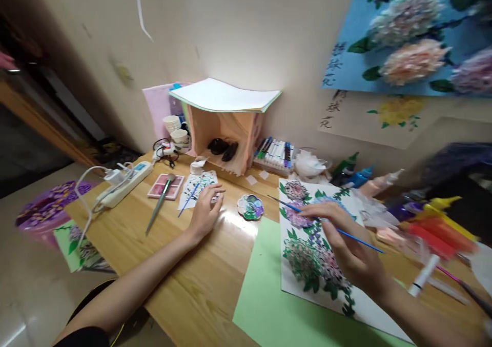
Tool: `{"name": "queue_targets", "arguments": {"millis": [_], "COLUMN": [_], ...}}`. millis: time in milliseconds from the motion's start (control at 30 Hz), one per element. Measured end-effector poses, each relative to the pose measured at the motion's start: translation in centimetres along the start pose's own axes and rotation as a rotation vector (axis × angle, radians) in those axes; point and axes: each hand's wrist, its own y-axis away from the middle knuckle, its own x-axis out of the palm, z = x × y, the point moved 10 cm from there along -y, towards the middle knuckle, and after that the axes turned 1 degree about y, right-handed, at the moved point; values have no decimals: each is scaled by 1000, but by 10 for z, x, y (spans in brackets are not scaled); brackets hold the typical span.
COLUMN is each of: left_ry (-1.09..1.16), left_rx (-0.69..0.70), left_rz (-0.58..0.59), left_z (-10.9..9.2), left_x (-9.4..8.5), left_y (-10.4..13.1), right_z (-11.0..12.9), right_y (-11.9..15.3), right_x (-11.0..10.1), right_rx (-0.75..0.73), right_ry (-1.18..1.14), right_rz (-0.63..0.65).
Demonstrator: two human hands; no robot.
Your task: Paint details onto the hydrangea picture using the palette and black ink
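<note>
My right hand [346,239] pinches a thin blue paintbrush [359,240] over a white sheet with a flower painting [286,280]. The brush tip points left, near the painting's upper left edge. Beneath the painting lies a light green sheet [253,285]. My left hand [207,208] rests on the wooden table [192,296] with fingers apart and nothing in it. Beside it, a second blue brush [188,200] lies on a paint-spotted tissue [203,179]. Between my hands sits a flower-shaped palette [250,207] with green, white and purple paint.
A pink palette [156,189] with a large brush [159,203] and a power strip [123,187] lie left. An open box [249,142], markers [274,155] and crumpled plastic [309,163] stand along the wall. Paint tubes [361,175] and a white marker [424,275] are right.
</note>
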Motion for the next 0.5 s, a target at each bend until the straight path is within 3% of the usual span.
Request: {"name": "queue_targets", "arguments": {"millis": [67, 133, 233, 367, 500], "left_ry": [-184, -333, -452, -510, -524], "left_rx": [78, 57, -27, -97, -118], "left_rz": [-88, -144, -154, -82, 15], "left_z": [4, 20, 46, 65, 75], "left_x": [-37, -68, -93, -92, -78], "left_y": [3, 5, 5, 5, 4], "right_z": [16, 28, 43, 44, 30], "right_y": [-30, -54, -74, -81, -79], "right_x": [44, 89, 152, 204, 223], "right_rx": [-56, -111, -216, -250, -184], "right_ry": [-5, -32, -73, -133, -171], "right_rz": [157, 271, 390, 479, 561]}}
